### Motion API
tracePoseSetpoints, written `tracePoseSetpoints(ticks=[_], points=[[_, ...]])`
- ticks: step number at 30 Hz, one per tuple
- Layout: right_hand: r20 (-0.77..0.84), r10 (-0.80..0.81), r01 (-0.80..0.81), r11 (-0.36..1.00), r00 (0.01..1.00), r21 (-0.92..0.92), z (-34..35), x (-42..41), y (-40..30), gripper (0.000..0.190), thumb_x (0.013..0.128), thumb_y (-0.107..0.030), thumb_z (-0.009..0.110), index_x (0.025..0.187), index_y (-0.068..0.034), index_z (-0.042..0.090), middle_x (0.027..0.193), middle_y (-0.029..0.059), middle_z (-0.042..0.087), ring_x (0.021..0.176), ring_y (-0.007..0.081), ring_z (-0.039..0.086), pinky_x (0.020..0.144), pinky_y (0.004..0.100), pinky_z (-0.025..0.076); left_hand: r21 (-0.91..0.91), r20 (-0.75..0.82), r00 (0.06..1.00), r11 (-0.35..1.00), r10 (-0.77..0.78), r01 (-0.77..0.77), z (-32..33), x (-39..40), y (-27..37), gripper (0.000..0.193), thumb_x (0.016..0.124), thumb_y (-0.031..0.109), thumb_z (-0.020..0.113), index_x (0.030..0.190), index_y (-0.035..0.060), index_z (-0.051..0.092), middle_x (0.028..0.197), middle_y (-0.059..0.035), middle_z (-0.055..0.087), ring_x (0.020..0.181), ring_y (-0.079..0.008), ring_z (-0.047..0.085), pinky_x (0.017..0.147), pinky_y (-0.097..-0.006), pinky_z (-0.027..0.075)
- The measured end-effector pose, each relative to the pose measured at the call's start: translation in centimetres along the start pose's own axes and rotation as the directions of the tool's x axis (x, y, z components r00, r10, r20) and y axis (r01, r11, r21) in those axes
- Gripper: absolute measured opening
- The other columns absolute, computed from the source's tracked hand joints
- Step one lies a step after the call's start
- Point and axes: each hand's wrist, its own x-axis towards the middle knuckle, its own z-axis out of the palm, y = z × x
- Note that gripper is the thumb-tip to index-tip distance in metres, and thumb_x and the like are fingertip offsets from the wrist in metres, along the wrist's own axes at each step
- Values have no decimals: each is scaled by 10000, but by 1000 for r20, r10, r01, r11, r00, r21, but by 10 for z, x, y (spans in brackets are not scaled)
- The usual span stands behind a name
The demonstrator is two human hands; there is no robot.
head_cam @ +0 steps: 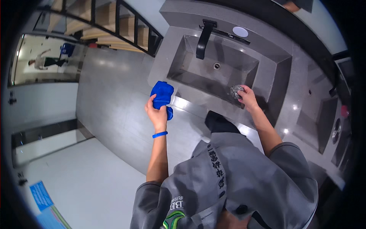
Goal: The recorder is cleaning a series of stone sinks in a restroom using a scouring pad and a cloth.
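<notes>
My left hand (157,113) grips a folded blue cloth (162,93) between thumb and fingers. It is held over the floor, by the left front corner of a grey stone sink (197,93). In my right hand (248,98) is a steel wool scourer (236,91), pinched above the basin's front right corner. A black faucet (203,40) rises from the back of the basin and reaches over it. The metal drain (217,66) shows in the basin floor.
A white round disc (240,31) lies on the ledge behind the faucet. Wooden stairs with a black metal railing (117,17) stand left of the sink. A second basin (311,114) is to the right. Far left, a person (43,61) is beyond a doorway, near a blue bin (67,49).
</notes>
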Motion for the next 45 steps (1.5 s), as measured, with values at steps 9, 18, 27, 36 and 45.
tracePoseSetpoints(ticks=[9, 18, 27, 36, 45], points=[[-82, 62, -79, 972, 995, -221, 49, 27, 23, 352, 840, -54, 644, 1192, -39, 623, 992, 53, 658, 885, 138, 600, 778, 298, 490, 171, 119, 971, 959, 207, -226, 93, 203, -11, 517, 686, -3, 622, 1188, 116, 615, 1158, -189, 583, 1120, -383, 525, 1001, -425, 436], [-135, -79, 17, 913, 988, -407, 98, 51, -2, 369, 806, -119, 666, 1162, -24, 647, 1088, 143, 672, 1001, 229, 632, 899, 321, 474, 269, 369, 817, 790, 444, -551, 201, 339, 13, 666, 716, 76, 742, 1338, 206, 544, 1447, -241, 398, 1320, -419, 400, 1070, -485, 376], [-351, 16, -78, 984, 936, -163, 142, 53, 38, 359, 822, -96, 653, 1165, 9, 633, 1035, 116, 684, 957, 193, 631, 864, 307, 478, -209, 720, 566, 652, -401, 729, 245, 231, -9, 385, 1008, 378, 491, 1186, 55, 600, 1192, -103, 645, 1072, -203, 600, 929, -374, 465], [-478, 117, -47, 987, 871, 155, 222, 78, 61, 255, 896, -32, 619, 1150, -42, 599, 964, 21, 671, 823, 83, 619, 667, 236, 504, -97, 965, 17, -294, -263, 951, 288, 155, -24, 386, 1030, 285, 320, 976, 5, 581, 1058, -150, 661, 1019, -296, 630, 967, -463, 500], [-499, 170, -107, 982, 849, 152, 243, 105, 59, 268, 900, -77, 616, 1165, -41, 604, 964, 18, 657, 786, 81, 587, 637, 232, 455, -110, 968, -4, -442, -249, 890, 313, 158, -26, 270, 968, 141, 357, 915, -1, 581, 937, -155, 673, 925, -276, 654, 927, -450, 515]])
